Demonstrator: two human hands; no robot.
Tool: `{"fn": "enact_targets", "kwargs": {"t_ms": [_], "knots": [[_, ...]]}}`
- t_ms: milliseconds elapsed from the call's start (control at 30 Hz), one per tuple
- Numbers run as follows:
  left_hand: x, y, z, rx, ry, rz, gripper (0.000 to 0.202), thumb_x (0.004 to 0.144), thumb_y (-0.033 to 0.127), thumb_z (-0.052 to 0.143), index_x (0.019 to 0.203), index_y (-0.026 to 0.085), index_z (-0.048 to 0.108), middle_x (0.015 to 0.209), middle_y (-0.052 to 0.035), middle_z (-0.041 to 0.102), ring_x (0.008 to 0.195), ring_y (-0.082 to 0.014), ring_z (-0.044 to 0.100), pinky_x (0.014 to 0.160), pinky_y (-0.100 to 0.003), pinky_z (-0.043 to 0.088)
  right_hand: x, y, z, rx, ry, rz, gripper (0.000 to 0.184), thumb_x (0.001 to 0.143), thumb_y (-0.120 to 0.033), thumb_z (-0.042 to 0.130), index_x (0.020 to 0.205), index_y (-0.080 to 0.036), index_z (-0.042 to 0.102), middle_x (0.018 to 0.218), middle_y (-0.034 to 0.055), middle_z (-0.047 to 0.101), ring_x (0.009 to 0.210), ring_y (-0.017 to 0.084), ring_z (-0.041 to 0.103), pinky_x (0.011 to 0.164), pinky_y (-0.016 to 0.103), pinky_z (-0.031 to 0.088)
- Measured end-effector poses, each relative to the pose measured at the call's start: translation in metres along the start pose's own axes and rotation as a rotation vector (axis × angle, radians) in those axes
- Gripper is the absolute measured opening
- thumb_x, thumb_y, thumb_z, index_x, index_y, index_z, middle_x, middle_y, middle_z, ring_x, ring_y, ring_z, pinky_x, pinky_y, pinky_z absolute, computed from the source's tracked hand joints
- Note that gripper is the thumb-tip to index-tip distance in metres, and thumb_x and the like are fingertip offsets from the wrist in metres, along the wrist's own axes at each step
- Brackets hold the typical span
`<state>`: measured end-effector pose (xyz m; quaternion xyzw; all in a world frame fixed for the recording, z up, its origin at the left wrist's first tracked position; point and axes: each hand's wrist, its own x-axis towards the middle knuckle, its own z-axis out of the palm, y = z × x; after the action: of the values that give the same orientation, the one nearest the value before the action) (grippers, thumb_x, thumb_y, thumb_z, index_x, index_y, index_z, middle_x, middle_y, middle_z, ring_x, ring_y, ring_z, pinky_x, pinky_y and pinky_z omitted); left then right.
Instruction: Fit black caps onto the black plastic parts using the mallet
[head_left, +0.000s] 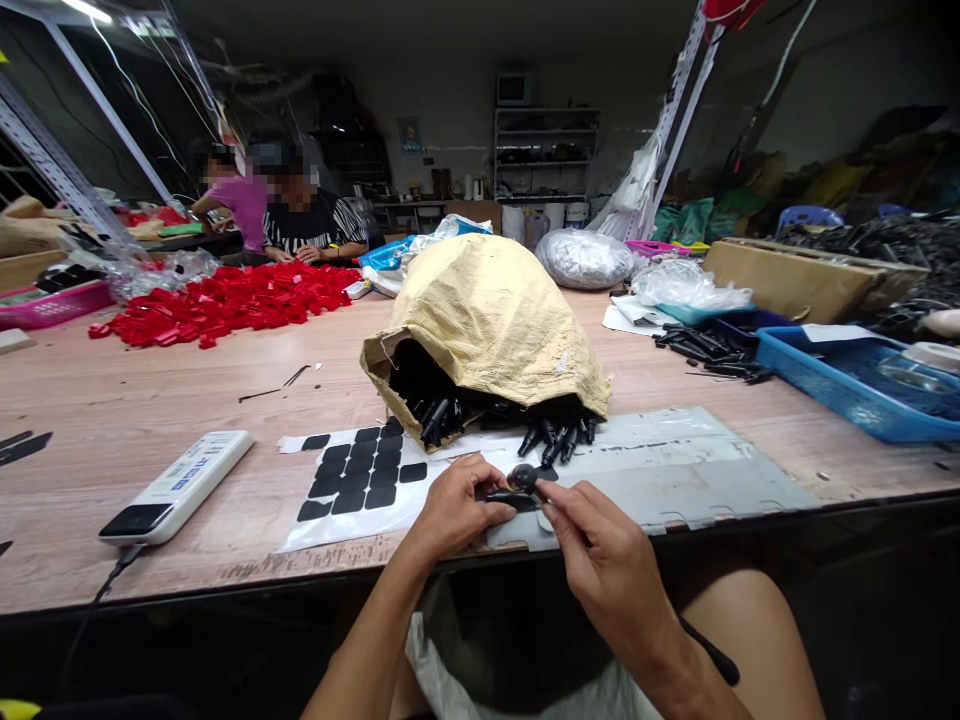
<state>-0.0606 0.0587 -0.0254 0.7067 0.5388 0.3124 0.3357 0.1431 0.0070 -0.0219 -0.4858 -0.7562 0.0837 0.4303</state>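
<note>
Near the table's front edge my left hand (459, 508) is closed around a slim black plastic part (517, 499). Opposite it, my right hand (592, 535) pinches a small round black piece (523, 477) against that part. Just left of my hands lies a white sheet (409, 500) bearing rows of black rounded-square stickers (358, 464). Behind them a yellow woven sack (487, 310) rests on its side, its mouth facing me. Black tubular parts (555, 440) spill from it onto a grey flat board (675, 470).
A white power bank (180, 487) with a cable lies at left. Red plastic pieces (247, 298) are heaped behind it, near two people (300, 215). At right stand a blue basket (832, 385), more black parts (705, 348) and a cardboard box (795, 280).
</note>
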Motion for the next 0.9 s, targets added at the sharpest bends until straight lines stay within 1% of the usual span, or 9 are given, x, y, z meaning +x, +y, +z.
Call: {"fn": "enact_targets", "kwargs": {"t_ms": [67,200,267,367,433,533,667,800,900], "knots": [[0.001,-0.001,0.000,-0.009,-0.008,0.002,0.017,0.070,0.022,0.081,0.086,0.022,0.075,0.087,-0.0003,0.064,0.092,-0.0205,0.059,0.078,-0.029,0.044,-0.001,0.002,-0.003,0.028,0.040,0.008,0.030,0.102,-0.023,0.049,0.124,-0.022,0.070,0.091,0.0049,0.068,0.085,0.017,0.065,0.079,0.028,0.052],[0.001,-0.002,0.000,0.009,-0.003,-0.005,0.017,0.070,0.021,0.080,0.087,0.022,0.076,0.090,-0.0009,0.065,0.094,-0.0210,0.059,0.081,-0.029,0.044,-0.005,0.005,-0.002,-0.020,-0.024,0.030,0.031,0.102,-0.022,0.048,0.122,-0.025,0.071,0.090,0.0042,0.069,0.084,0.018,0.066,0.077,0.027,0.053],[0.001,0.000,0.000,0.023,-0.002,0.003,0.017,0.071,0.021,0.079,0.087,0.021,0.075,0.089,-0.0008,0.065,0.094,-0.0208,0.059,0.081,-0.030,0.043,-0.006,0.007,-0.003,-0.014,-0.026,0.046,0.031,0.102,-0.024,0.048,0.122,-0.025,0.071,0.090,0.0043,0.069,0.084,0.018,0.066,0.076,0.027,0.053],[-0.001,0.002,-0.002,0.056,0.004,0.031,0.017,0.071,0.019,0.079,0.087,0.021,0.074,0.087,-0.0003,0.064,0.091,-0.0203,0.059,0.080,-0.029,0.043,-0.001,0.013,-0.012,0.029,0.048,0.083,0.031,0.103,-0.027,0.048,0.124,-0.025,0.070,0.096,0.0057,0.071,0.089,0.018,0.067,0.083,0.029,0.053],[-0.002,0.004,-0.003,0.084,0.011,0.047,0.018,0.070,0.020,0.079,0.087,0.022,0.072,0.087,0.0000,0.064,0.090,-0.0202,0.058,0.079,-0.029,0.042,0.003,0.022,-0.022,0.004,0.101,0.121,0.031,0.102,-0.031,0.049,0.123,-0.025,0.071,0.101,0.0064,0.072,0.094,0.020,0.068,0.087,0.032,0.052],[-0.003,0.007,-0.003,0.116,0.009,0.060,0.023,0.069,0.023,0.082,0.089,0.022,0.071,0.088,0.0003,0.063,0.089,-0.0203,0.057,0.078,-0.029,0.042,0.010,0.047,-0.038,-0.170,0.160,0.210,0.030,0.100,-0.036,0.052,0.119,-0.026,0.072,0.102,0.0055,0.073,0.095,0.022,0.067,0.083,0.033,0.050],[-0.003,0.008,-0.004,0.132,-0.006,0.073,0.026,0.071,0.028,0.083,0.095,0.024,0.072,0.089,-0.0003,0.063,0.089,-0.0207,0.057,0.080,-0.030,0.043,0.018,0.090,-0.052,-0.506,0.163,0.325,0.027,0.095,-0.035,0.059,0.114,-0.026,0.075,0.097,0.0041,0.071,0.088,0.022,0.063,0.072,0.033,0.042],[-0.004,0.007,-0.003,0.145,-0.018,0.083,0.020,0.076,0.031,0.081,0.094,0.024,0.074,0.092,-0.0015,0.064,0.093,-0.0212,0.057,0.082,-0.030,0.043,0.026,0.122,-0.052,-0.701,0.104,0.379,0.025,0.095,-0.028,0.059,0.111,-0.024,0.077,0.094,0.0058,0.068,0.082,0.021,0.056,0.068,0.033,0.034],[-0.004,0.003,-0.003,0.140,-0.021,0.109,0.016,0.081,0.032,0.077,0.095,0.023,0.074,0.092,-0.0017,0.065,0.093,-0.0207,0.057,0.082,-0.030,0.042,0.028,0.128,-0.044,-0.777,0.114,0.389,0.025,0.095,-0.025,0.059,0.113,-0.023,0.076,0.093,0.0066,0.066,0.080,0.020,0.052,0.067,0.033,0.029]]}}
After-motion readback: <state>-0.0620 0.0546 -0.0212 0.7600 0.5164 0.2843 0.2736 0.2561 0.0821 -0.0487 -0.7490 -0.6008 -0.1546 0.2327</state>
